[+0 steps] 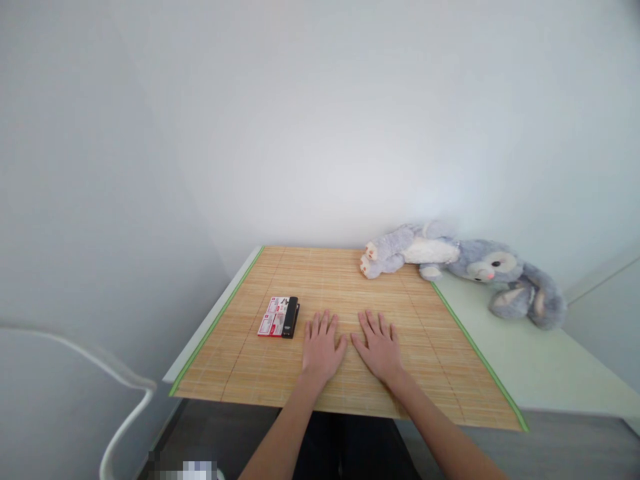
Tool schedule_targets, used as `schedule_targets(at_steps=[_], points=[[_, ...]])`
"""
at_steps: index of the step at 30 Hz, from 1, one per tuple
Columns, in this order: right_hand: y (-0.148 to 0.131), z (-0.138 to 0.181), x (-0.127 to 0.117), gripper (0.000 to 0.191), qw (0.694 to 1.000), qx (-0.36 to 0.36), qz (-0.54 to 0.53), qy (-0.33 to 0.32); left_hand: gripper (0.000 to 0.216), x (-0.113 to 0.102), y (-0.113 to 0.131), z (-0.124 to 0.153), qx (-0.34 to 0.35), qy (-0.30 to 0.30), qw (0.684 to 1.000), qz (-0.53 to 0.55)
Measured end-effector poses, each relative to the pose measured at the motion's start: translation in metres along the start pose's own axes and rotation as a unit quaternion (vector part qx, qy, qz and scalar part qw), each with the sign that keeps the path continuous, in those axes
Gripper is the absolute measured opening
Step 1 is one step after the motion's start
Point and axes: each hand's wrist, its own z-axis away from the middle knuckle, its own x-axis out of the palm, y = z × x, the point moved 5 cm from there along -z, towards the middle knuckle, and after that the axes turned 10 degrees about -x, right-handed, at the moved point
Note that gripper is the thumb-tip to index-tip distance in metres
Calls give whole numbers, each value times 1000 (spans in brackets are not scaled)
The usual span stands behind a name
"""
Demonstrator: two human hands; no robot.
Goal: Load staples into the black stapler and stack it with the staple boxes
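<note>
My left hand (321, 348) lies flat, palm down, on a bamboo mat (320, 273) with its fingers stretched out. Beside it, my right hand (380, 348) rests the same way, fingers spread and holding nothing. The two thumbs point toward each other with a small gap between them. Left of my left hand is a black stapler (289, 317), apart from my fingers. Against its left side lie flat red-and-white printed packs (274, 316), seemingly small boxes; I cannot tell what is inside.
A grey plush rabbit (435, 252) lies on its side along the wall, its feet on the mat and its head on the white table (540, 367). A white cable (127, 381) hangs at the left. Walls stand behind and at the left.
</note>
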Motion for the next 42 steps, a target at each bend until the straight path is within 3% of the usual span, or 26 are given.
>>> schedule_targets(at_steps=[18,42], points=[[-1,2,-3,67,999,-24,3,48,65,14,1,-1,-3,31,999,-25],[-2,2,-7,72,1000,-7,16,5,71,8,7,-1,-38,11,995,-89]])
